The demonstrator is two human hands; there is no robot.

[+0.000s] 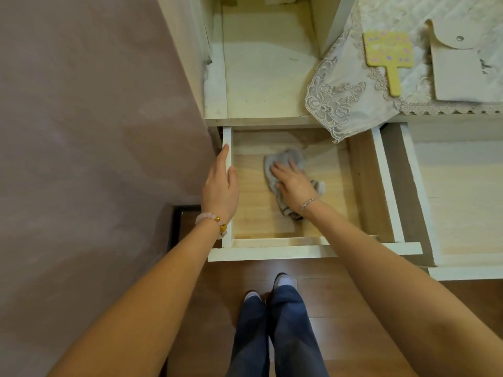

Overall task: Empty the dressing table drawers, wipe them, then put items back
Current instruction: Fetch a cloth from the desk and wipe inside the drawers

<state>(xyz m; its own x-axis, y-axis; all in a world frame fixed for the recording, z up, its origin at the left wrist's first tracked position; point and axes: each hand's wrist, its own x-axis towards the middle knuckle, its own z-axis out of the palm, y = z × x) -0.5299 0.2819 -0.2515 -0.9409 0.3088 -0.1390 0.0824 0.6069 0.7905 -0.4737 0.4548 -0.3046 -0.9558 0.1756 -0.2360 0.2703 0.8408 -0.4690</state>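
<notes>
Your right hand [292,183] lies flat, fingers straight, pressing the grey cloth [297,157] onto the floor of the emptied drawer [272,253], near its middle: the wiping step, I judge. Your left hand [220,183] rests unclenched along the drawer's left wall, likely to steady it. The yellow paddle [388,50] near the desk's front edge bears marks too blurred to read.

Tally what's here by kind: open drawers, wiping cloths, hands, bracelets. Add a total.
Open drawers: 2, the left drawer and the right drawer
Wiping cloths: 1, the grey cloth
Hands: 2, left hand and right hand
Bracelets: 2, bead bracelet and chain bracelet
Total: 7
</notes>
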